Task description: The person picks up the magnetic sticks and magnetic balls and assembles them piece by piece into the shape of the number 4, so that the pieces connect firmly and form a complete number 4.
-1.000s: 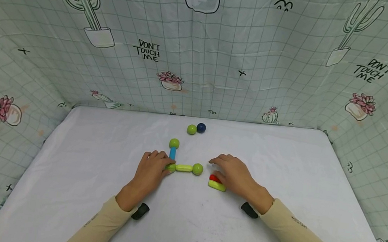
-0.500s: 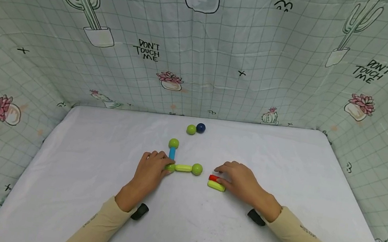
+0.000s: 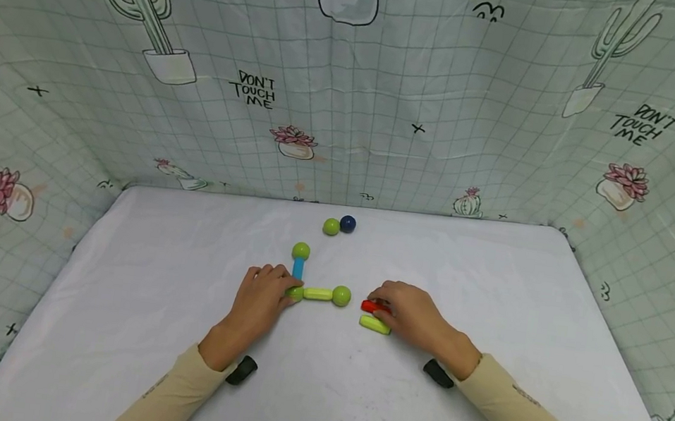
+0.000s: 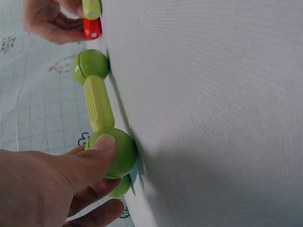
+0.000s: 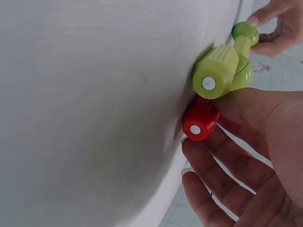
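Observation:
My left hand (image 3: 257,307) pinches a green ball (image 4: 124,153) at the corner of an L-shaped piece of magnetic sticks and balls. From that ball a yellow-green stick (image 3: 318,294) runs right to another green ball (image 3: 342,296). A blue stick (image 3: 298,268) runs away from me to a third green ball (image 3: 301,251). To the right, my right hand (image 3: 419,317) holds a red magnetic stick (image 5: 201,120) between thumb and fingers, low over the white table. A loose yellow-green stick (image 3: 375,325) lies on its near side, slightly apart from it.
Farther back on the white table (image 3: 483,272), a loose green ball (image 3: 331,227) and a dark blue ball (image 3: 347,224) sit side by side. A printed cloth (image 3: 358,99) with cactus drawings hangs behind the table and along its sides.
My right hand has drawn back, and its fingers have come down around the red stick. That stick now stands slightly apart from the yellow-green one. My left hand stays on its ball.

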Tool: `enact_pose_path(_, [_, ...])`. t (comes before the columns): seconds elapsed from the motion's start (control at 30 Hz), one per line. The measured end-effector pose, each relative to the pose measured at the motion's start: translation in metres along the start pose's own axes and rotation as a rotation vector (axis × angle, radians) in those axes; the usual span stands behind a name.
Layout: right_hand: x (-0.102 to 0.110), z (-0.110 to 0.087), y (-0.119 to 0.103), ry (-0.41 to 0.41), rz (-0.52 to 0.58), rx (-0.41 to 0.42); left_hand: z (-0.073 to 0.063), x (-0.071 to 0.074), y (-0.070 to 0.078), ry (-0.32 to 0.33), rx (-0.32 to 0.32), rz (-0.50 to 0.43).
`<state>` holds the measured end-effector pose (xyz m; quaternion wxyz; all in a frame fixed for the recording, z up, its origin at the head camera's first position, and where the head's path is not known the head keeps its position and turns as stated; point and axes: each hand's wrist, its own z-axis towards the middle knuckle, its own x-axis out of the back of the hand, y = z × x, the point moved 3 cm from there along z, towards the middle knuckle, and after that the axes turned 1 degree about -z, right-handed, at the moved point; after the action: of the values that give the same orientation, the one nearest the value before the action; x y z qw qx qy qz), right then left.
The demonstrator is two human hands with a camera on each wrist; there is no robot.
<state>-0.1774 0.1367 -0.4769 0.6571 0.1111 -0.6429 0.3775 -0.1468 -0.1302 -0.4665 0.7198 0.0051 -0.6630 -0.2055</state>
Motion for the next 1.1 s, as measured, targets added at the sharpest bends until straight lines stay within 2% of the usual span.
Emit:
enact_pose_path(0.2, [-0.005,0.006,0.003,-0.039,0.021,-0.017,-0.001,0.0,-0.001,0.0,0.003,0.0])
enact_pose_path(0.37, [-0.003,0.008,0.004,-0.043,0.08,-0.058,-0.001,0.0,0.0,0.008,-0.006,-0.001])
enact_pose_path(0.77, [0.001,0.019,0.017,0.008,0.4,-0.199,-0.002,-0.002,-0.001,0.021,-0.006,-0.017])
enact_pose_path(1.1, [0.002,0.03,0.026,-0.016,0.66,-0.364,0.0,0.0,0.0,0.014,0.0,-0.037])
